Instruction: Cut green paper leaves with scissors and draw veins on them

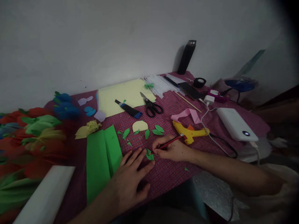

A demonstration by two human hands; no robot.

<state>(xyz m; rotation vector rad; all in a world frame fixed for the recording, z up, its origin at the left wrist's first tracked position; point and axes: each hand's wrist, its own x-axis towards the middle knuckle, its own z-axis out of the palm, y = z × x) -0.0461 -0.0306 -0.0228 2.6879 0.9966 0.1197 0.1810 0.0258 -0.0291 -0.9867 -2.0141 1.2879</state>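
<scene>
A red pencil is pinched in my right hand, its tip on a small green paper piece on the checkered cloth. My left hand lies with its fingers stretched out, the fingertips beside that piece and partly over the edge of the green paper sheets. Just beyond my hands are several cut green leaves, among them one leaf and another leaf, with a cream paper piece between them and small green scraps around.
Black-handled scissors and a utility knife lie behind, near yellow paper. A yellow glue gun, pink ribbon, white power bank and cables are at right. Colourful paper flowers crowd the left; a black bottle stands behind.
</scene>
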